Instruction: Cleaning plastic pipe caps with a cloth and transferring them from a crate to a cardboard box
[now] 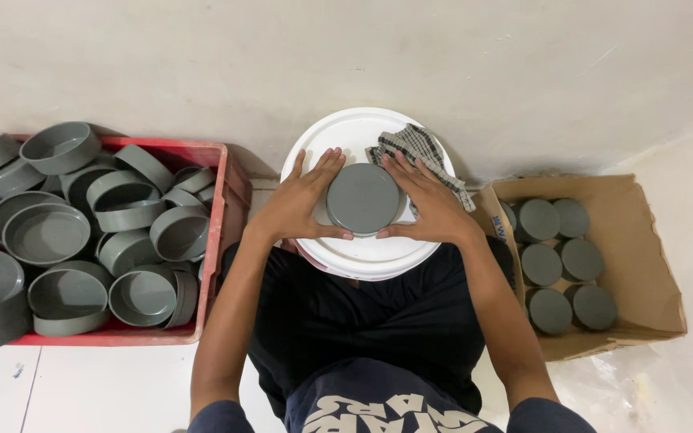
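Note:
A round grey cap (362, 197) lies flat on the white bucket lid (370, 255) in front of me. My left hand (302, 204) cups its left side, fingers spread around the rim. My right hand (431, 204) cups its right side the same way. Both hands press against the cap's edge from opposite sides. A checked cloth (419, 146) lies on the lid's far right, partly under my right fingers.
A red crate (222, 200) on my left is heaped with several open grey caps (46, 232). On my right, a cardboard box (639, 240) holds several closed grey round pieces (559, 261). A pale wall rises behind. My legs in dark clothing are below the lid.

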